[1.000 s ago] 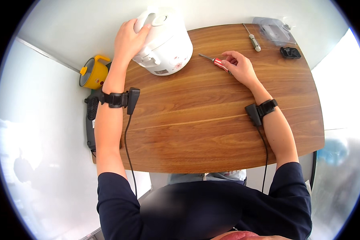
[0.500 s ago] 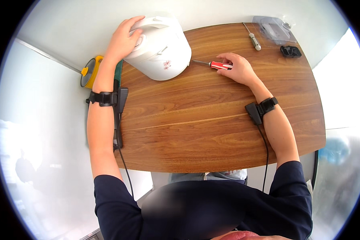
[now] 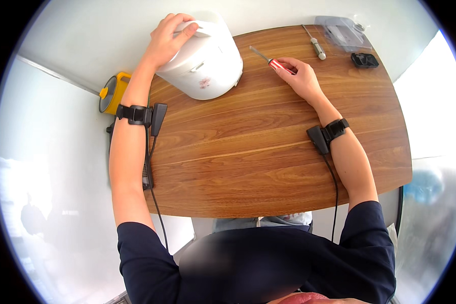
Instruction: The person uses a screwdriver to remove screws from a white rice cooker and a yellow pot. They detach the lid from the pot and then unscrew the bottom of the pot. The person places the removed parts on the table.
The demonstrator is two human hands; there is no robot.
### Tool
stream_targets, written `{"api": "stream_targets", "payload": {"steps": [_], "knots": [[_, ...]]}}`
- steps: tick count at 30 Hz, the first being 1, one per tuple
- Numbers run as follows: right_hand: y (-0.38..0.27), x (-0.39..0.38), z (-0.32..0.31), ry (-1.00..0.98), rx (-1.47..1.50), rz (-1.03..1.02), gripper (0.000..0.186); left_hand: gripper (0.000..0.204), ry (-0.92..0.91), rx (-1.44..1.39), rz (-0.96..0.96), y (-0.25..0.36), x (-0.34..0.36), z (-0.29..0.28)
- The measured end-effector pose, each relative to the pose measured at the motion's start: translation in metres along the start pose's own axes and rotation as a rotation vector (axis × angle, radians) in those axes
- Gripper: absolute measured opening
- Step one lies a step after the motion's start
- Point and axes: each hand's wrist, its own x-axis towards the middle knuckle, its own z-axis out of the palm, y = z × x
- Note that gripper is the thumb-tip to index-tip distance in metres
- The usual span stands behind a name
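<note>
A white rice cooker [image 3: 215, 66] with a pink flower print stands at the far left of the table, leaning to one side. My left hand [image 3: 169, 39] grips the carrying handle on its top, thumb over the bar; part of the handle is hidden under the fingers. To the right of the cooker, my right hand [image 3: 300, 77] is closed round the red and white handle of a screwdriver [image 3: 275, 63]. Its metal shaft points up and left, toward the cooker but apart from it.
The brown wooden table [image 3: 268, 152] has a curved front edge. At its far right lie a second screwdriver [image 3: 317, 48], a clear plastic package [image 3: 342, 33] and a black plastic part [image 3: 365, 61]. A yellow pot [image 3: 115, 93] stands beyond my left forearm. Cables hang from both wrist straps.
My left hand has shifted from the lid's edge onto the handle, and the cooker has turned slightly. The screwdriver in my right hand has swung so its tip points farther up.
</note>
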Motion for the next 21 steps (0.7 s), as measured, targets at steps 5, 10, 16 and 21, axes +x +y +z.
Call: {"api": "stream_targets", "payload": {"steps": [5, 10, 16, 21], "knots": [[0.003, 0.005, -0.004, 0.071, 0.289, 0.076, 0.041, 0.044, -0.136, -0.134, -0.009, 0.022, 0.021, 0.01], [0.005, 0.005, -0.006, 0.172, 0.556, 0.14, 0.041, 0.025, -0.286, -0.258, 0.228, 0.034, 0.036, 0.019], [0.004, 0.004, -0.01, 0.19, 0.595, 0.158, 0.043, 0.026, -0.01, -0.071, 0.367, 0.093, 0.009, 0.029], [0.006, 0.004, -0.009, 0.2, 0.502, 0.171, 0.031, 0.093, 0.4, -0.202, -0.034, 0.093, -0.08, 0.06]]}}
